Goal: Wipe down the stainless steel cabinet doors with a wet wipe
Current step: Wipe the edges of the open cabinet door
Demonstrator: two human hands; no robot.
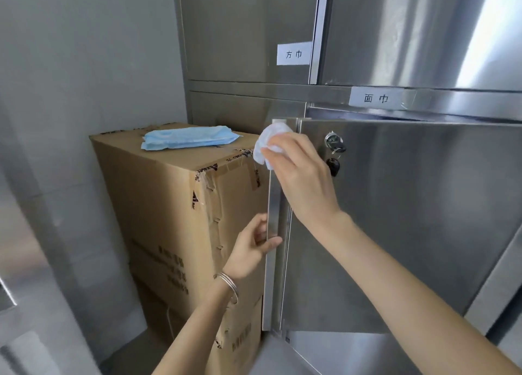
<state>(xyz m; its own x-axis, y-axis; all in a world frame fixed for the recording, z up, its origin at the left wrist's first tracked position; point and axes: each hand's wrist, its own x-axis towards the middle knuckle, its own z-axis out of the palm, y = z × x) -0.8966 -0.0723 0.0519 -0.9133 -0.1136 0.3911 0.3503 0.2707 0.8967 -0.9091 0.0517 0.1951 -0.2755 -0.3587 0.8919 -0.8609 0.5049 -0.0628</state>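
Steel cabinet door (409, 219) ajar | right hand (299, 174) raised — pinching wet wipe (267, 142) | left hand (251, 247) grips its edge

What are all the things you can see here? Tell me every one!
open cabinet door: one, silver, lower right, swung outward
upper cabinet doors: two, silver, side by side above
labels: two, white with dark characters, one on the upper left door, one on the bar above the open door
lock: one, silver, keys hanging from it, near the open door's top corner
cardboard box: one, brown, left of the cabinet
wipes pack: one, blue, lying on the box
wet wipe: one, white, crumpled against the open door's top corner
bangles: silver, on the left wrist
left hand: grips the open door's edge
right hand: holds the wet wipe
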